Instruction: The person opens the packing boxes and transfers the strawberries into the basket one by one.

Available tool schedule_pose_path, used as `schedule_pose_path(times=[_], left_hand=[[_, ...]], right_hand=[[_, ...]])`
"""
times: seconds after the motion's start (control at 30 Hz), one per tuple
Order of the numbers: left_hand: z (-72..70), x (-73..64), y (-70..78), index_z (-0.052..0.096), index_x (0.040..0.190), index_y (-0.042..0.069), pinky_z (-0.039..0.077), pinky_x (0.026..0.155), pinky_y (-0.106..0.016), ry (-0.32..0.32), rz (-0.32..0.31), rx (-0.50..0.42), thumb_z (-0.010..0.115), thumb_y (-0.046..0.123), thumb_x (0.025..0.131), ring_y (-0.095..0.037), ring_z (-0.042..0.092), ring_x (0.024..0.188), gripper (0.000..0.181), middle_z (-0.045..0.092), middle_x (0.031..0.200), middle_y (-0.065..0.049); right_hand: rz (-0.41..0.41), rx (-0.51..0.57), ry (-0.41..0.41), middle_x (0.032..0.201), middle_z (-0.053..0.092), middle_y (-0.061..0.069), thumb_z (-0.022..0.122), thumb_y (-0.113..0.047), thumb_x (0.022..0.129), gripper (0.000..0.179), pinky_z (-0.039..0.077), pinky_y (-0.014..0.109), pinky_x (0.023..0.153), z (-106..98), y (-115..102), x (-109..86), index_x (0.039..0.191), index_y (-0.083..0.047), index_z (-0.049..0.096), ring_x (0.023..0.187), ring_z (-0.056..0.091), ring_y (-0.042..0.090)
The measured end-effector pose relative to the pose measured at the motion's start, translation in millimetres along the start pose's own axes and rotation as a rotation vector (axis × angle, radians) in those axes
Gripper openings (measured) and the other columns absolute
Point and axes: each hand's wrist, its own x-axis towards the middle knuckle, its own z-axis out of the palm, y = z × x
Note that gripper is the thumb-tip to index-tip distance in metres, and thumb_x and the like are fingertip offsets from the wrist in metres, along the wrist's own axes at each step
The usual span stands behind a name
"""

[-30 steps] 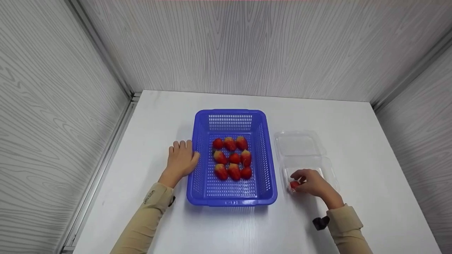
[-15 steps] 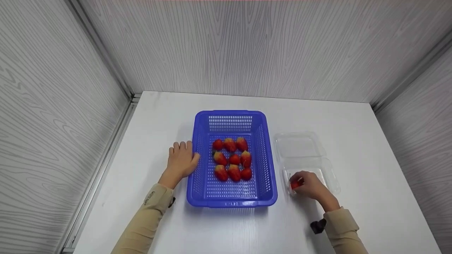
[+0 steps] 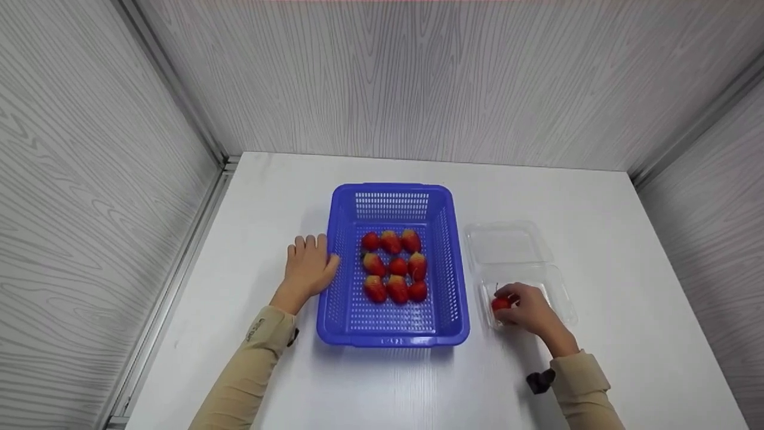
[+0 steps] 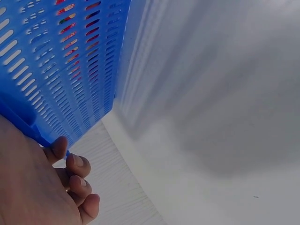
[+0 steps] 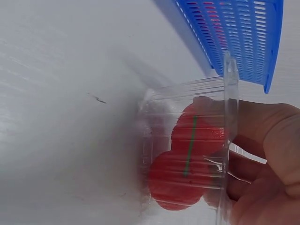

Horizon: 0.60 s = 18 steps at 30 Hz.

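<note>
My left hand point(image 3: 307, 267) grips the left rim of the blue plastic basket point(image 3: 391, 341), with the thumb over the rim and the fingers outside. Inside it lie strawberries point(image 3: 397, 289) and plain round red fruits point(image 3: 398, 267) in three rows. At the right, my right hand point(image 3: 530, 310) reaches into a clear hinged plastic box point(image 3: 560, 292) and pinches a red cherry point(image 3: 500, 304) with a thin stem. Through the box wall, the right wrist view shows this cherry point(image 5: 190, 126) and a second round red fruit point(image 5: 176, 185) touching it. The fingertips behind the fruits are partly hidden.
The box's lid point(image 3: 504, 243) lies folded back, away from me. White table surface point(image 3: 382, 388) surrounds basket and box. Grey wood-grain panels point(image 3: 388, 77) stand at the back and both sides.
Within the box, my right hand has shifted slightly and turned the cherry, so more of it and its stem show. My left hand keeps its hold on the basket rim.
</note>
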Motion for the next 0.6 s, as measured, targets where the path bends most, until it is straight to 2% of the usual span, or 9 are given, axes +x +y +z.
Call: schedule_pose_path(times=[0.1, 0.3, 0.43, 0.6], left_hand=[[0.6, 0.8, -0.5, 0.046, 0.117, -0.003, 0.031, 0.085, -0.051, -0.005, -0.002, 0.004, 0.042, 0.031, 0.098, -0.04, 0.04, 0.098, 0.04, 0.048, 0.103, -0.022], [2.0, -0.3, 0.6, 0.047, 0.113, -0.004, 0.031, 0.081, -0.051, 0.038, 0.021, -0.003, 0.043, 0.029, 0.097, -0.039, 0.041, 0.093, 0.036, 0.05, 0.099, -0.022], [2.5, -1.0, 0.4, 0.048, 0.112, -0.004, 0.032, 0.081, -0.051, 0.035, 0.018, 0.001, 0.041, 0.03, 0.097, -0.04, 0.041, 0.093, 0.038, 0.051, 0.099, -0.022], [3.6, -1.2, -0.9, 0.048, 0.112, -0.004, 0.032, 0.081, -0.051, 0.047, 0.018, 0.001, 0.042, 0.03, 0.097, -0.04, 0.042, 0.094, 0.037, 0.051, 0.099, -0.023]], right_hand=[[0.03, 0.014, 0.017, 0.097, 0.068, 0.014, 0.081, -0.007, 0.075, 0.035, 0.05, 0.038, 0.072, -1.7, -1.2, -1.0, 0.107, 0.003, 0.069, 0.085, 0.061, 0.027], [0.084, 0.028, 0.09, 0.103, 0.068, 0.019, 0.079, -0.009, 0.081, 0.038, 0.055, 0.04, 0.074, -5.1, -8.0, -4.6, 0.114, 0.003, 0.066, 0.091, 0.065, 0.032], [0.121, 0.052, 0.143, 0.109, 0.067, 0.019, 0.077, -0.01, 0.083, 0.039, 0.054, 0.045, 0.082, -6.3, -17.6, -6.0, 0.12, 0.0, 0.065, 0.097, 0.065, 0.033], [0.08, 0.098, 0.22, 0.113, 0.066, 0.019, 0.075, -0.005, 0.084, 0.039, 0.052, 0.048, 0.088, -10.0, -37.0, -6.0, 0.121, 0.001, 0.065, 0.101, 0.063, 0.034]])
